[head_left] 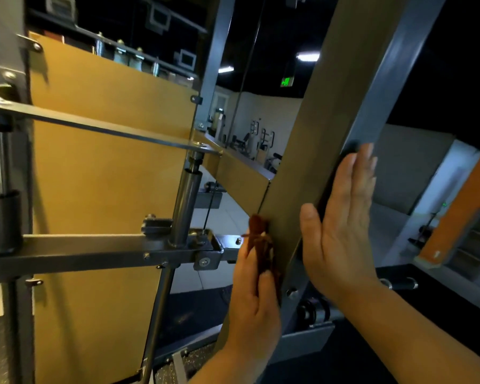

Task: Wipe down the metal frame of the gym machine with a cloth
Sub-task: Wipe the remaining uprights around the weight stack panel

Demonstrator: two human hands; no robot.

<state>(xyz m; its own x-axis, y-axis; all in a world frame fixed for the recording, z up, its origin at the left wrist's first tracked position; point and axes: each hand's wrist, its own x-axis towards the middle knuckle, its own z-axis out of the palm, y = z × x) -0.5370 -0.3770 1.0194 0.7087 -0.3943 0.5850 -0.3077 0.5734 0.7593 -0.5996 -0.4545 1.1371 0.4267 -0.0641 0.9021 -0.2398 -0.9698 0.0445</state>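
Note:
A wide grey metal frame beam [324, 128] slants up through the middle of the view. My left hand [254, 297] holds a bunched reddish-brown cloth [261, 239] against the beam's left edge, low down. My right hand [341, 225] lies flat with its fingers together and pointing up, pressed on the beam's right side. A dark strip shows under the right fingers; I cannot tell what it is.
An orange guard panel [108, 167] with grey cross bars [94, 250] and a chrome guide rod [185, 206] fills the left. A thin cable [241, 79] hangs behind. Bolts and a roller [308, 311] sit at the beam's base. More gym machines [261, 145] stand far off.

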